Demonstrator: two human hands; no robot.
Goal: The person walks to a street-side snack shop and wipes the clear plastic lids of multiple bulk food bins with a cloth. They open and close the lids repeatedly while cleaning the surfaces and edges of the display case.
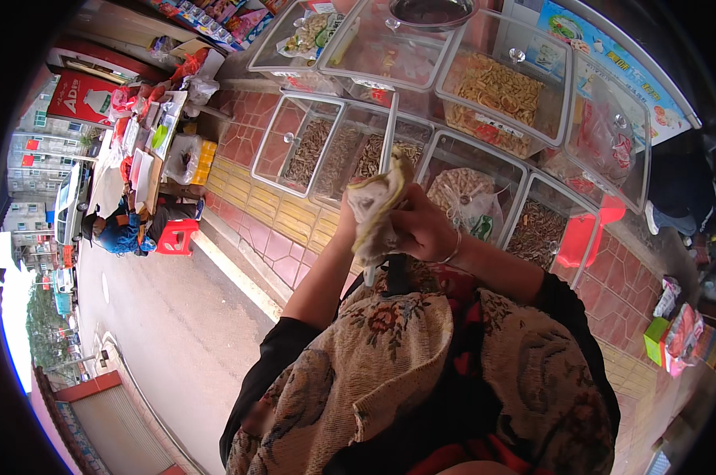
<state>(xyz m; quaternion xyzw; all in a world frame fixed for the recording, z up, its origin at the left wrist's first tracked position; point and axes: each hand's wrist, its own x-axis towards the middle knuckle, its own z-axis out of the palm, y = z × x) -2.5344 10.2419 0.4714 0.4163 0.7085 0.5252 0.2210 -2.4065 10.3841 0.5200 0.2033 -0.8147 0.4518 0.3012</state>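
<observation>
A pale cloth (377, 217) with a yellowish edge is bunched between my two hands, in front of my chest. It is folded over a thin white-rimmed panel (390, 127), seen edge-on, which looks like a clear plastic bin lid. My right hand (420, 228) grips the cloth from the right. On the other side, my left hand (349, 217) holds the panel; the cloth hides most of its fingers. Just beyond them stands a clear bin of striped seeds (387, 148), its top partly behind the panel. Right of this, a bin holds a bagged heap of peanuts (461, 190).
More lidded bins hold sunflower seeds (307, 148), dark seeds (536, 231) and fried snacks (500, 86). A metal bowl (434, 10) rests on the back row. Red plastic (578, 240) shows behind a lid. Leftward, a person (117, 231) sits on a red stool (175, 238) by a stall.
</observation>
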